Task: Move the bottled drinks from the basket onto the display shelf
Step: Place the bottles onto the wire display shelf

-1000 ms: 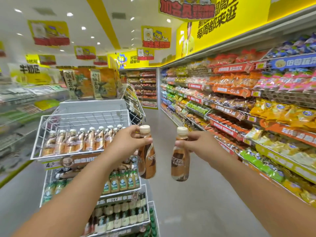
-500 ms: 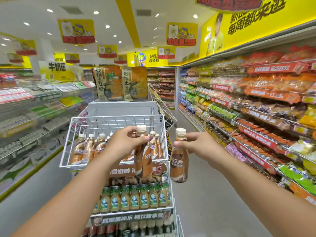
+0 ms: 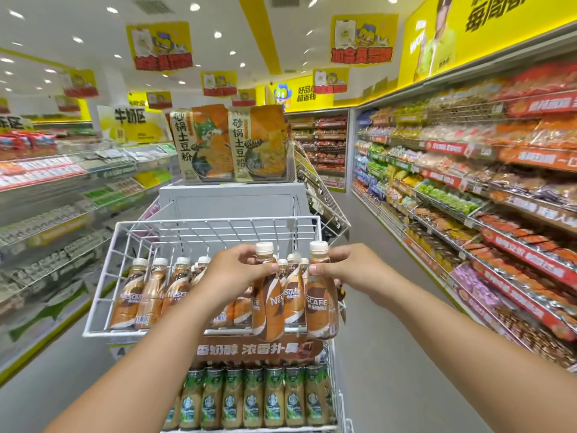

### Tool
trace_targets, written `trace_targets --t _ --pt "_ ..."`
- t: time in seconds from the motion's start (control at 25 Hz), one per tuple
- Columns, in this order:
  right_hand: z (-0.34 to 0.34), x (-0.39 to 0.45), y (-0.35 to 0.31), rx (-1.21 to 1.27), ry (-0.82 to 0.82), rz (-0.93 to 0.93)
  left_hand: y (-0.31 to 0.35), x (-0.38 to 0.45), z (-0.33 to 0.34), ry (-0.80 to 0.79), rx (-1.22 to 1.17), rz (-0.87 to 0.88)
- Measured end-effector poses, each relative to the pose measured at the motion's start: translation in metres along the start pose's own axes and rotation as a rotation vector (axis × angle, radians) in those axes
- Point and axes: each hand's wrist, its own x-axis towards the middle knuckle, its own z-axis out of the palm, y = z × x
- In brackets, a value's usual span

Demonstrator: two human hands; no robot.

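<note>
Forearms reach forward from the bottom edge, one on each side. Below them stands a lower tier of green-capped bottles (image 3: 253, 398) in a tight row. The left hand (image 3: 232, 273) is curled round the neck of a brown Nescafé bottle (image 3: 268, 303), thumb and fingers clamped just below its cream cap. Beside it, the right hand (image 3: 349, 271) grips a second bottle (image 3: 321, 304) the same way — the two bottles hang upright and nearly touch, at the front right corner of the white wire display shelf (image 3: 106, 292). Both sit level with the shelf's front rail; whether their bases rest on it I cannot tell. Inside the wire shelf more matching coffee bottles (image 3: 150, 295) stand in rows, left of and behind the held pair. An orange banner (image 3: 259, 350) runs under the shelf front. Farther back, two large noodle packets (image 3: 228, 143) stand on a grey cabinet top, and snack shelves (image 3: 487, 195) line the aisle on the right.
</note>
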Motion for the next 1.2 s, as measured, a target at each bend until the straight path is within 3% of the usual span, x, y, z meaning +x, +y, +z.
trace_targets --t 0.56,0.88,1.2 --pt "0.033 0.083 0.035 -0.072 0.14 0.238 -0.053 0.103 0.027 -0.154 -0.001 -0.051" --pt "0.048 0.093 0.03 -0.579 0.257 0.255 -0.064 0.12 0.04 -0.218 0.122 0.051" --pt "0.057 0.094 0.041 -0.691 0.305 0.227 -0.064 0.12 0.043 -0.162 0.208 0.108"
